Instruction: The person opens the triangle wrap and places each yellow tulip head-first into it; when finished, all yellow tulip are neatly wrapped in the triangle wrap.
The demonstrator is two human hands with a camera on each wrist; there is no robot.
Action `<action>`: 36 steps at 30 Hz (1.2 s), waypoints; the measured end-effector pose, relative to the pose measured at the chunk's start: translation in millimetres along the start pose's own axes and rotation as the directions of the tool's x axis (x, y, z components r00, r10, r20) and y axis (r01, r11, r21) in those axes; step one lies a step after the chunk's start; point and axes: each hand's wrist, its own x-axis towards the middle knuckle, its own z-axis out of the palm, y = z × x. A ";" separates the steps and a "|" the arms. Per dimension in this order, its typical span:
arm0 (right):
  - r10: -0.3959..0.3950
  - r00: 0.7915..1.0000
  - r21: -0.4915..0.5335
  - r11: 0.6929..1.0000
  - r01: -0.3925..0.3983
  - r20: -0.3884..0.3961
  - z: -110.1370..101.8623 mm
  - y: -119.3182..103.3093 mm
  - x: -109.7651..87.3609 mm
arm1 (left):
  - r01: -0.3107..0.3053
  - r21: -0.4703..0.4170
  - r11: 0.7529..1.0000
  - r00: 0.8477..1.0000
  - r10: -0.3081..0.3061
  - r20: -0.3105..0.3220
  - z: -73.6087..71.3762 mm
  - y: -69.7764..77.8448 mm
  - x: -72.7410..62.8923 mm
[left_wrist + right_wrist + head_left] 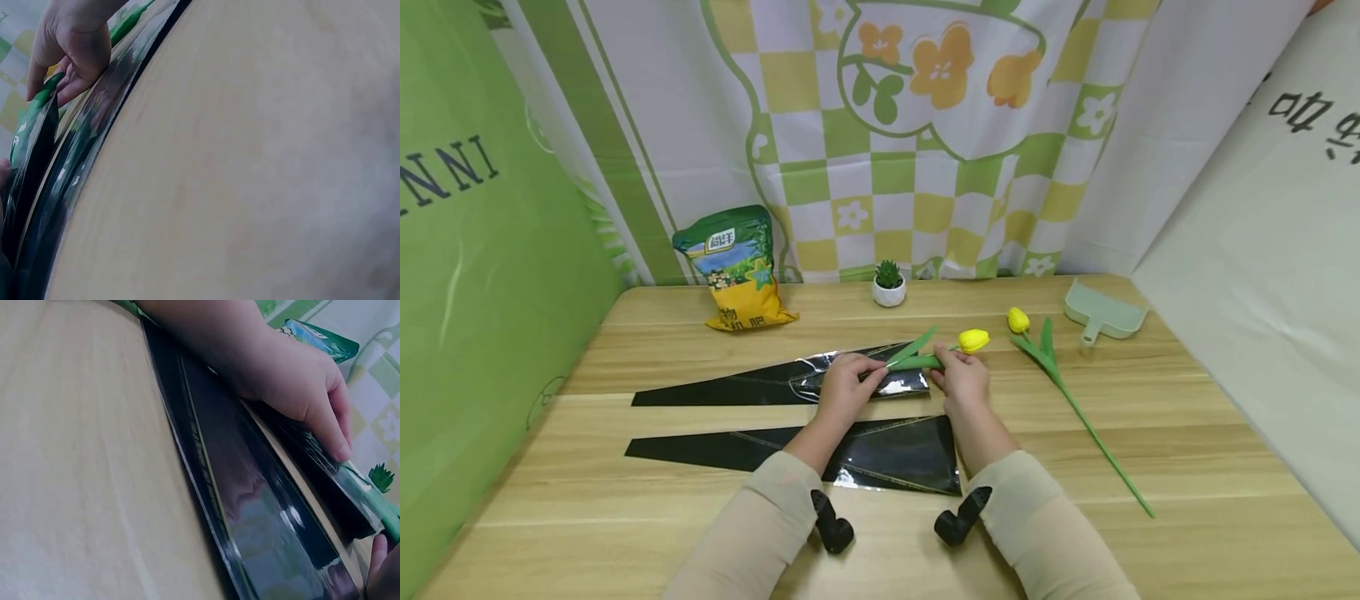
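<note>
Held tulip (916,362), yellow: above the wide end of the far sleeve (760,388), black film; lower stem hard to make out through glare.
Right hand (964,383): thumb and fingers pinch the held tulip below its bloom; the left wrist view shows the grip, blurred.
Left hand (847,385): thumb and fingers pinch the far sleeve near its opening; whether the stem is caught too cannot be told. In the left wrist view it is nearly all cut off.
Near sleeve (891,454), black: flat on the table (1157,400), partly hidden by the left forearm.
Spare tulip (1042,357), yellow: on the table, right of the hands.
Behind: bag (741,271), potted plant (889,292), dustpan (1105,311). The bag's lettering is only partly legible.
</note>
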 end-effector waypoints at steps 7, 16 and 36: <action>0.016 0.999 0.046 0.999 -0.018 0.028 -0.8 0.7 3.7 | 0.008 0.006 1.000 1.000 -0.008 0.011 0.0 -1.0 -0.6; -0.023 0.993 0.002 1.000 0.023 0.116 -17.6 -4.1 11.7 | 0.033 0.007 0.999 0.999 -0.033 0.024 -0.1 -1.8 -1.2; -0.077 0.898 -0.310 0.923 0.228 0.433 -72.4 -29.6 42.6 | 0.048 0.007 0.999 0.997 -0.048 0.052 -0.8 0.8 -1.3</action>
